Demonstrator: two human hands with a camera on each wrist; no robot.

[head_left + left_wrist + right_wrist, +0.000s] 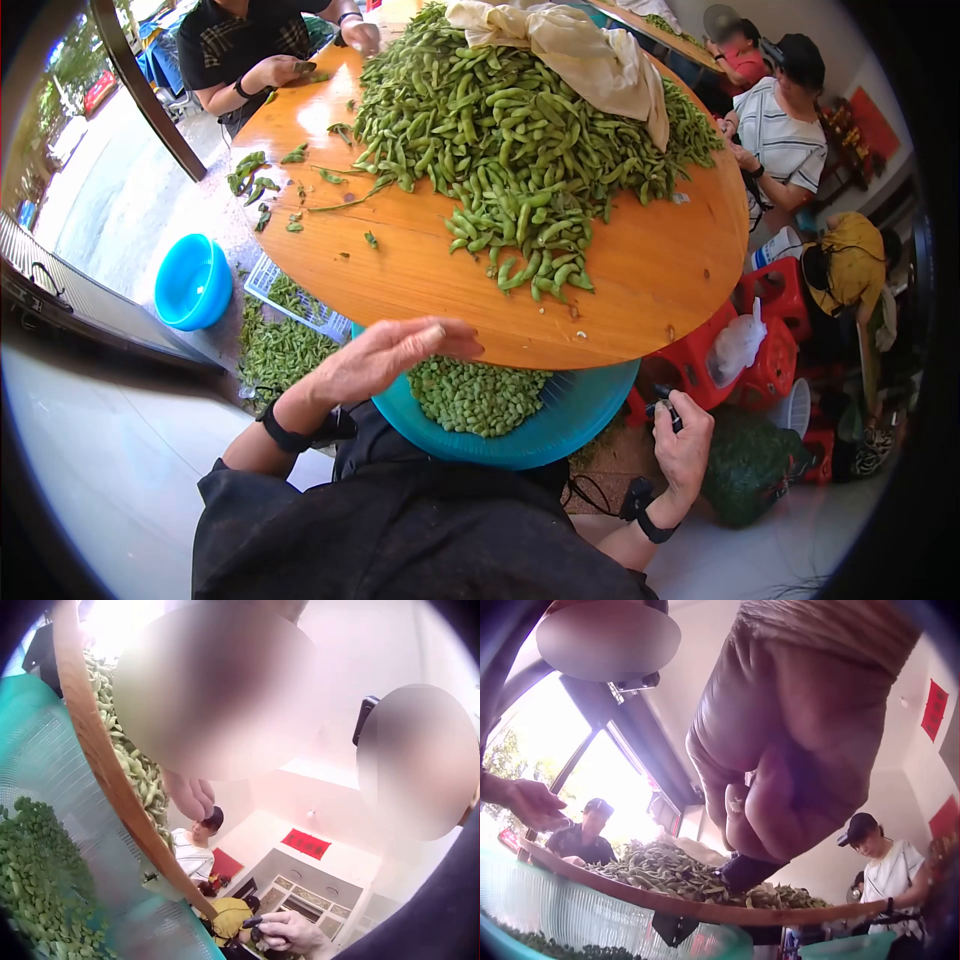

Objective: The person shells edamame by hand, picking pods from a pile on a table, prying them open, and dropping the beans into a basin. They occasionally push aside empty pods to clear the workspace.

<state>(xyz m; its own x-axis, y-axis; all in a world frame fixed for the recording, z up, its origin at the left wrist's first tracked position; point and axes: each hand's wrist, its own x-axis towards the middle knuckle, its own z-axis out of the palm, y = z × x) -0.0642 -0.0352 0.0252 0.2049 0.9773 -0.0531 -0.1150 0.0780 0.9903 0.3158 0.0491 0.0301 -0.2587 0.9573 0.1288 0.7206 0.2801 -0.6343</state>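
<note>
My left hand (400, 350) is held over the table's near edge and the teal basin (590, 410), its fingers extended and nothing visible in them. Shelled green beans (478, 398) lie in the basin. Off to the basin's right, my right hand (684, 440) has its fingers curled round a small black object (664, 398); the right wrist view shows the same dark object (750, 873) below the curled fingers of the hand (787, 742). A large heap of green pods (500, 130) covers the far part of the wooden table (420, 270).
A cream cloth (580, 50) lies on the heap. People sit at the far left and right. Blue basin (193, 283), white crate (325, 320) and pods (275, 345) are on the floor at left; red stools (770, 370) and a dark green bag (742, 468) at right.
</note>
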